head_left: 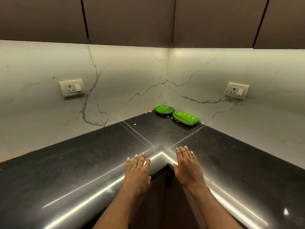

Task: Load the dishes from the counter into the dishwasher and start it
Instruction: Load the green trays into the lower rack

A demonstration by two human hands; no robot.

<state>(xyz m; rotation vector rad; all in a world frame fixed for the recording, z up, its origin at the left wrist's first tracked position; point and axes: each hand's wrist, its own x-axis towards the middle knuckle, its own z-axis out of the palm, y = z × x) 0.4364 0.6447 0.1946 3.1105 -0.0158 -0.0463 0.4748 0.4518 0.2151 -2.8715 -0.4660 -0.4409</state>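
Head view. Left hand (137, 171) and right hand (187, 167), lower centre: fingers straight, spread, holding nothing. Green round plates (164, 109) and stacked green oblong trays (184, 118) sit mid-frame in the counter (82, 162) corner, well apart from both hands. Judged step: first pickup; it needs a long forward reach. No legible writing.
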